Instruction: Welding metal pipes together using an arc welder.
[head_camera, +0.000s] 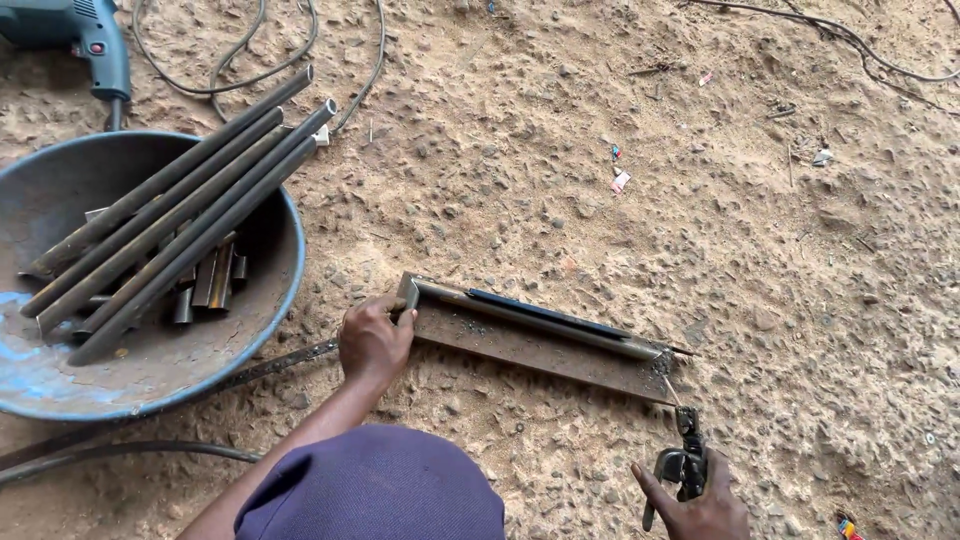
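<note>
Purple cap (375, 485), right hand (700, 505) gripping electrode holder (685, 455), left hand (372, 340) pressing rusty angle iron (530, 345), thin rods on it

The power drill (75, 40) is cut off by the top edge. A purple cap (375, 485) hides the left forearm. The right hand (700, 505) runs off the bottom edge.

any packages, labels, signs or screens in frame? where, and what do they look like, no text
No signs or screens, no whole packages.
Litter scraps only:
Small white and red wrapper scrap, on the dirt above the angle iron, crumpled.
Tiny pale pink scrap, upper middle on the dirt.
Small grey-white scrap, upper right, crumpled.
Red, yellow and blue bit, bottom right edge, partly cut off; what it is cannot be told.
</note>
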